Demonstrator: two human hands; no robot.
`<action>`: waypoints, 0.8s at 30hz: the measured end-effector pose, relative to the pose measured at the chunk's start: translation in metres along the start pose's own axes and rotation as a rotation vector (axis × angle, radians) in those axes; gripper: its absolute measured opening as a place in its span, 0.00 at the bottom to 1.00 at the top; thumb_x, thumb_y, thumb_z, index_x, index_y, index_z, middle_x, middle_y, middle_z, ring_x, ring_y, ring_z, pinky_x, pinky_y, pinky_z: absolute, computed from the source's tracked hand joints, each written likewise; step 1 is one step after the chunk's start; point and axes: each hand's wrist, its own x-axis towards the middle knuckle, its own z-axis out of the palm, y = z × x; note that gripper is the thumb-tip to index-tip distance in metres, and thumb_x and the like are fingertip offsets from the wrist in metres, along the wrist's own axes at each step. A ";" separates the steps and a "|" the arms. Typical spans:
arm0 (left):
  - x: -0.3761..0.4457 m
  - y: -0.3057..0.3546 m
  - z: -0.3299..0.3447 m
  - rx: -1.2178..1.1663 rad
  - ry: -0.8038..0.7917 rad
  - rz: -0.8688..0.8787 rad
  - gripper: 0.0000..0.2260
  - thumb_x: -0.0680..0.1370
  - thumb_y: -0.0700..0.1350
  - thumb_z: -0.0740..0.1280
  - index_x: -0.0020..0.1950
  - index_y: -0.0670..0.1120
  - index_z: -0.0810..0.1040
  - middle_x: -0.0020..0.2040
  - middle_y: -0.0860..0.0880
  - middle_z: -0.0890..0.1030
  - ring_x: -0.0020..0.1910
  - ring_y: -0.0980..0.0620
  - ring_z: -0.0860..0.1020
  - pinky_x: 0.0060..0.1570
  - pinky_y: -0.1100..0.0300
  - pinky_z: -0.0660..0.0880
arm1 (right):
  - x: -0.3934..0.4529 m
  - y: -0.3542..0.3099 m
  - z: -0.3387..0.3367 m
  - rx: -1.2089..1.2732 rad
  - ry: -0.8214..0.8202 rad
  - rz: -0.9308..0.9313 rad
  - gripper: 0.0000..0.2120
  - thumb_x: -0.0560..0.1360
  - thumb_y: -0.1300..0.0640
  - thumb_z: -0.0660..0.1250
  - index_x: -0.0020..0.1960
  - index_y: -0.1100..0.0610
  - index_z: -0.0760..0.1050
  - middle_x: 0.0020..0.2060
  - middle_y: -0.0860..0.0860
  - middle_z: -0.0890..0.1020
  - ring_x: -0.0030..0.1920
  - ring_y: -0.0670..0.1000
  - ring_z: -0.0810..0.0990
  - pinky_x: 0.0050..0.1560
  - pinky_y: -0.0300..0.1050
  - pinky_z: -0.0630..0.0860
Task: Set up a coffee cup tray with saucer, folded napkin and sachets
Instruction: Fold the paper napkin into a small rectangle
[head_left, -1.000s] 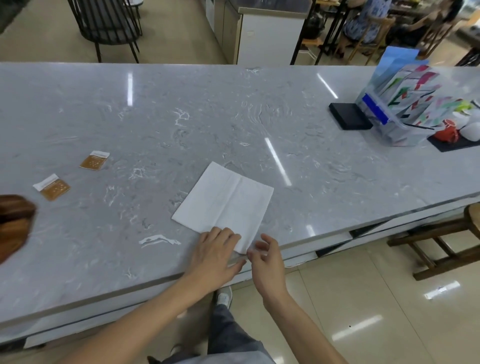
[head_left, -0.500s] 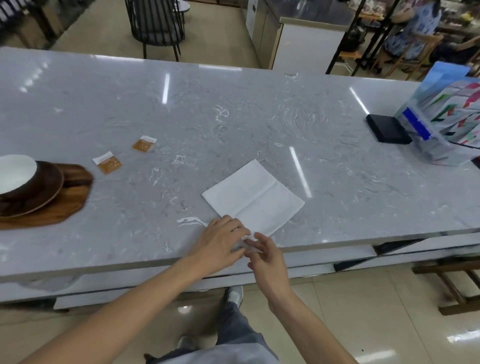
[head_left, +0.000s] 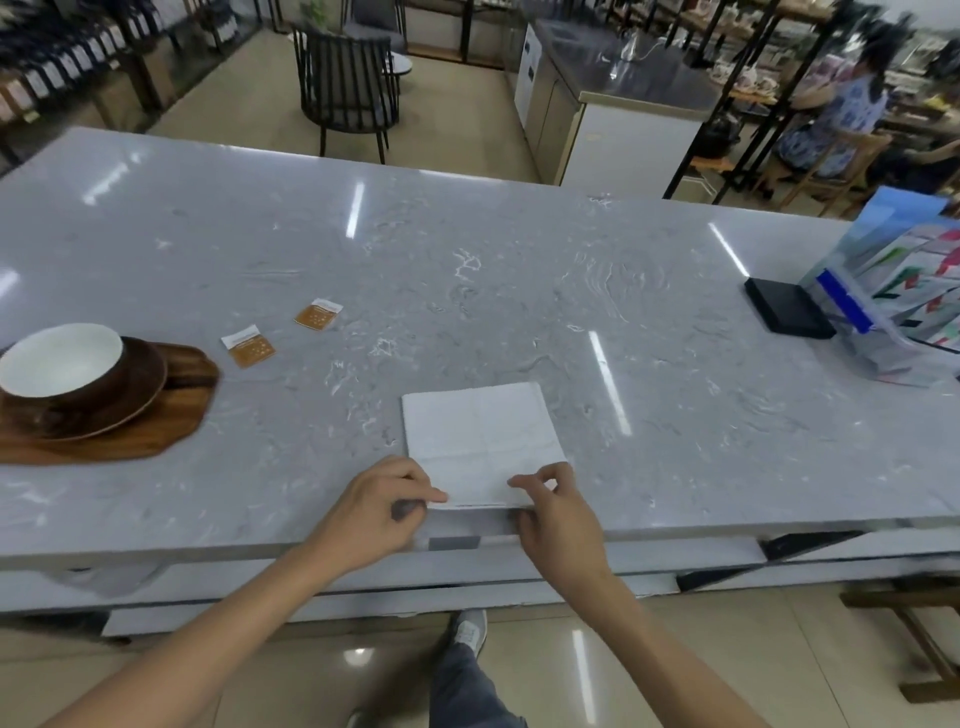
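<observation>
Grey marble worktop (head_left: 467, 270): the white paper napkin (head_left: 480, 441)'s near edge is pinched by left hand (head_left: 371, 512) and right hand (head_left: 558, 514) grips; a skewed fold could easily be made.

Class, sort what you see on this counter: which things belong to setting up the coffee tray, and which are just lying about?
Belongs to the job:
napkin, pinched by left hand and right hand
two sachets
cup
saucer
wooden tray

Just lying about:
black box
leaflet holder
</observation>
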 end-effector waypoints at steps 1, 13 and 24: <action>-0.003 -0.003 -0.005 -0.024 0.013 -0.032 0.17 0.74 0.33 0.73 0.52 0.55 0.88 0.45 0.55 0.82 0.47 0.56 0.79 0.49 0.59 0.78 | 0.002 0.006 -0.004 -0.039 0.029 -0.026 0.17 0.75 0.62 0.70 0.63 0.53 0.81 0.64 0.53 0.73 0.46 0.55 0.81 0.36 0.43 0.75; -0.022 0.001 -0.043 -0.243 0.060 -0.194 0.12 0.77 0.33 0.72 0.51 0.49 0.88 0.52 0.53 0.86 0.55 0.59 0.82 0.63 0.66 0.75 | -0.002 0.057 -0.036 0.260 0.029 -0.207 0.12 0.77 0.63 0.74 0.57 0.50 0.86 0.55 0.43 0.85 0.60 0.44 0.79 0.60 0.36 0.74; 0.039 -0.024 -0.030 -0.269 0.347 -0.438 0.05 0.80 0.45 0.70 0.50 0.54 0.83 0.46 0.53 0.87 0.47 0.52 0.85 0.48 0.54 0.80 | 0.091 0.046 -0.040 0.663 -0.020 0.019 0.14 0.80 0.55 0.71 0.64 0.47 0.78 0.40 0.40 0.86 0.47 0.40 0.85 0.50 0.32 0.79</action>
